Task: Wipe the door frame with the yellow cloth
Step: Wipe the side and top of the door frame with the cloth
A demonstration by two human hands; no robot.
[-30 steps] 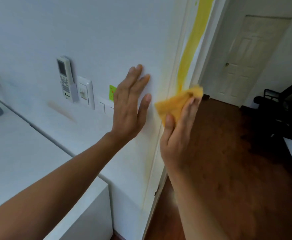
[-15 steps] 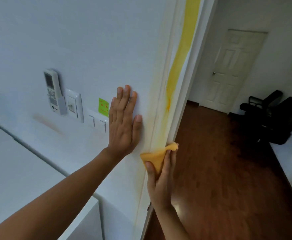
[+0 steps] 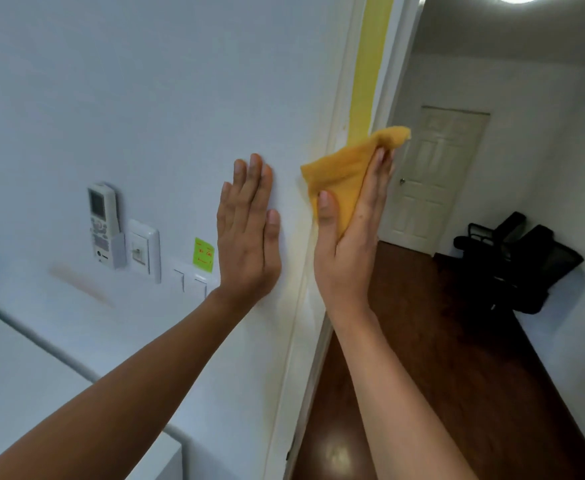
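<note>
Both bare arms reach forward and up. The left hand (image 3: pixel 247 233) lies flat against the wall (image 3: pixel 145 98), palm down, fingers together and pointing upward, thumb alongside. Just beside it, the right hand (image 3: pixel 348 247) is raised at the door frame (image 3: pixel 339 109), fingers extended, thumb pinning the yellow cloth (image 3: pixel 343 171) against the palm.

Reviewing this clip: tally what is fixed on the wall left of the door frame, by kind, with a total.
Remote control in its holder: 1
Switch plates: 2
Green sticky note: 1
Total: 4
</note>
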